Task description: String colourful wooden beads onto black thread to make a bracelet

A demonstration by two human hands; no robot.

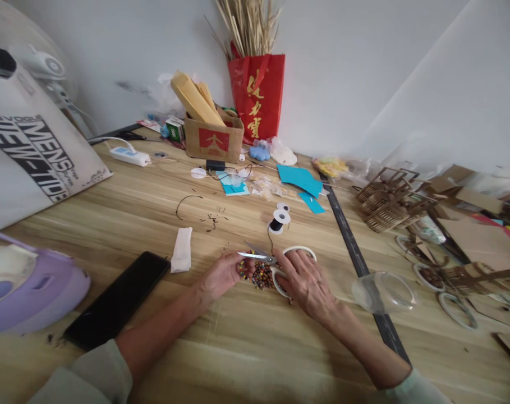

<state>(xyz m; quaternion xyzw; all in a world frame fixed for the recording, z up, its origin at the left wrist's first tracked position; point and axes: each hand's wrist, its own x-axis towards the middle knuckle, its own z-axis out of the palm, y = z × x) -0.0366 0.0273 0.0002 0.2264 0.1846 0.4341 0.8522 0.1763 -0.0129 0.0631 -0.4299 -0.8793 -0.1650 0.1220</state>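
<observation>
Beads (260,276) heaped on table (154,213) between 2 hands. Left hand (221,276) pinched shut, contents unclear; right hand (308,283) grips scissors (255,256) — blade tip by left fingers, nick risk; nudge could scatter beads.

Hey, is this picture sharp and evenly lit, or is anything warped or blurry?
Head view: soft even light, only faint shadows beside the left hand and right hand; beads between them fairly sharp; clear jar at the right smeared; wide-angle stretch toward the table edges, corners soft.

Black phone (118,299), red gift bag (258,95), cardboard box (214,140), white power strip (131,156), folded tissue (182,249).
</observation>
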